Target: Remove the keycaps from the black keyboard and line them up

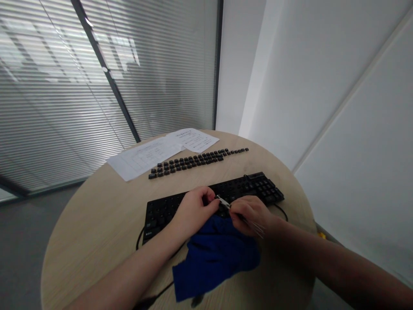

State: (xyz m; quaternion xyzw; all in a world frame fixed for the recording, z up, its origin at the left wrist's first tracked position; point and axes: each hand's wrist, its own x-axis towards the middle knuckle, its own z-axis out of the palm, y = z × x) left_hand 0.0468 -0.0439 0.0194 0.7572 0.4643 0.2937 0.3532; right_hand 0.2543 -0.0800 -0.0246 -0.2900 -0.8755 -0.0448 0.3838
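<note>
The matte black, oblong keyboard (238,185) lies mid-worktop (93,219), beneath both hands. The right hand (250,212) grips a slim metal tool (223,202); the left hand (193,209) curls at its tip, hold unclear. Bare wood-grain spreads at nine o'clock to the rounded edge; crumpled blue cloth (219,258) at six.

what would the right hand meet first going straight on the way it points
Likely the left hand, beyond the held metal tool; depth is unclear, so the keyboard below might come first.
</note>
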